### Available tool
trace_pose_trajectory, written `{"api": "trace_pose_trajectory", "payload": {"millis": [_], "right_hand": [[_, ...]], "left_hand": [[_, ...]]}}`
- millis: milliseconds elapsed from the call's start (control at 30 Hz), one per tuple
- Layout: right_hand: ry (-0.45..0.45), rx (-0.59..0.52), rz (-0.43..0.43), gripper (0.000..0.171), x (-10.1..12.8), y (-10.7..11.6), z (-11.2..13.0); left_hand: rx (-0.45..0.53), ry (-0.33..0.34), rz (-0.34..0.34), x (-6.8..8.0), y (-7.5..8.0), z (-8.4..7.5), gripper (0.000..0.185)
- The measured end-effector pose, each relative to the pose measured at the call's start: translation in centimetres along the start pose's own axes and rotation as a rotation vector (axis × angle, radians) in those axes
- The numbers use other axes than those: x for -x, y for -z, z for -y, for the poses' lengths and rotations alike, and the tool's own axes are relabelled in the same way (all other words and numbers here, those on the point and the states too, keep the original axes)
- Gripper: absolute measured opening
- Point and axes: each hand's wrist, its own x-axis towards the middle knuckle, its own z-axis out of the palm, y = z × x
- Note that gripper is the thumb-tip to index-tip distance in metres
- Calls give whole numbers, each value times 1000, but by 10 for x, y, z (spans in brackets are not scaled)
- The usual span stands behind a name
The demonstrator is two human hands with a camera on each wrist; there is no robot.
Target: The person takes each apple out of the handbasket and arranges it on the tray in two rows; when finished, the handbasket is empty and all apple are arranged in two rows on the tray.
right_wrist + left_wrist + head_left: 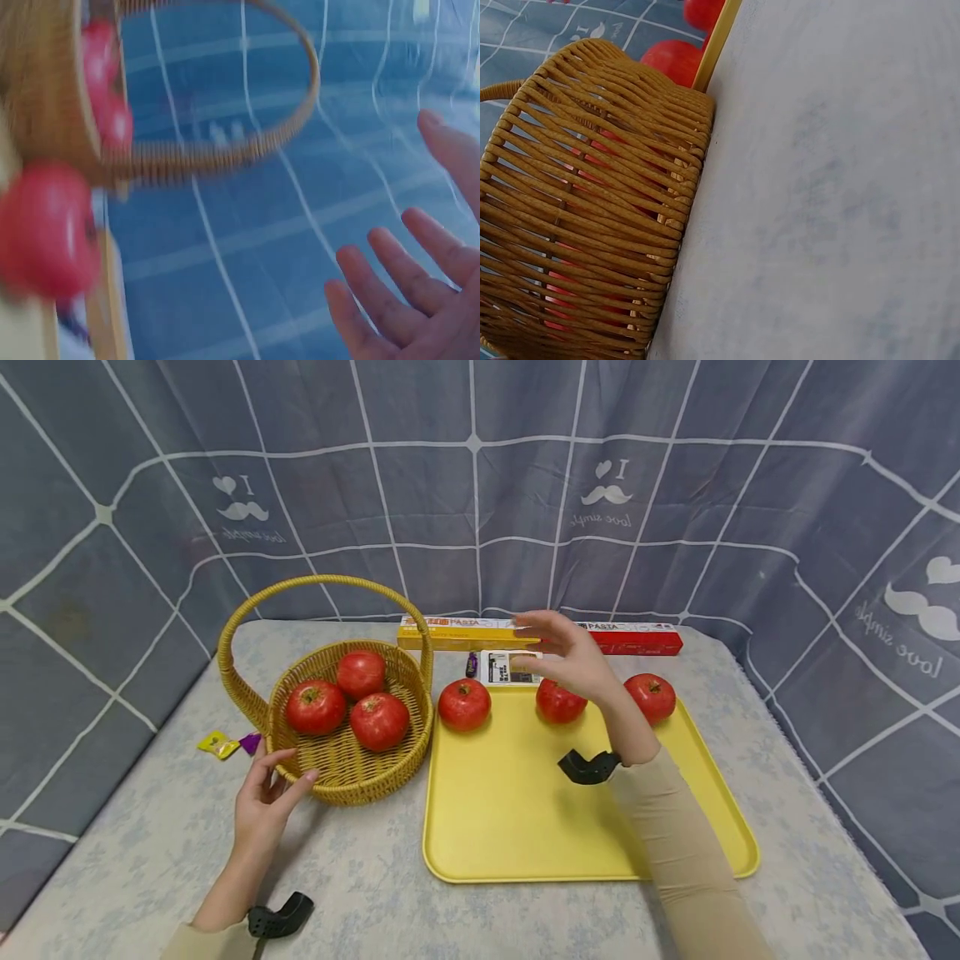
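On pale mottled tabletop, steady golden wicker basket with relaxed left grip; centre wide right grip over round red pomegranate.

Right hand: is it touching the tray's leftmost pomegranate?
Apart; the right wrist view shows curtain between the right hand and that pomegranate.

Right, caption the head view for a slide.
Left hand at a basket of three red fruits; empty right hand near a tray bearing three more.
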Motion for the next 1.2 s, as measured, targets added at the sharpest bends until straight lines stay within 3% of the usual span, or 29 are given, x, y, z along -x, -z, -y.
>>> {"api": "trace_pose_trajectory", "payload": {"millis": [100, 200, 367, 600, 867, 1200], "right_hand": [[90, -53, 98, 54, -12, -29, 6], [110, -87, 181, 54, -22, -56, 9], [69, -128, 298, 54, -35, -98, 1], [-14, -136, 391, 55, -49, -140, -18], [-95, -23, 401, 60, -56, -170, -31], [-109, 202, 425, 65, -67, -185, -37]], "left_hand": [[7, -11, 10, 0, 0, 0, 47], [22, -20, 20, 0, 0, -1, 46], [13, -18, 21, 1, 0, -3, 44], [-4, -14, 29, 1, 0, -4, 43], [-16, 11, 34, 3, 2, -3, 43], [-14, 1, 46, 1, 4, -2, 44]]}}
